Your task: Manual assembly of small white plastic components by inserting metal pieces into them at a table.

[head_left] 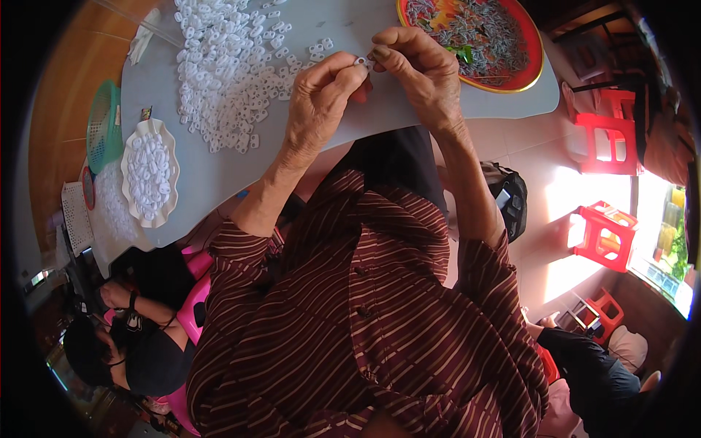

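Above the near edge of the grey table (197,171), my left hand (321,95) pinches a small white plastic piece with a hole (360,61) between thumb and fingertips. My right hand (427,77) is closed in a pinch right beside it; what sits between its fingertips is too small to make out. Something red (361,91) shows beneath my left fingers. To the left of my hands spreads a heap of similar white pieces (226,87). At the right, close to my right hand, stands a round red tray with a gold rim (540,69), holding many small grey metal-looking parts (493,44).
A white scalloped dish (174,175) of white pieces sits at the table's left edge, near a green mesh basket (106,124). Another person (146,336) sits at lower left, and someone's legs (591,372) show at lower right. Red stools (606,233) stand on the floor.
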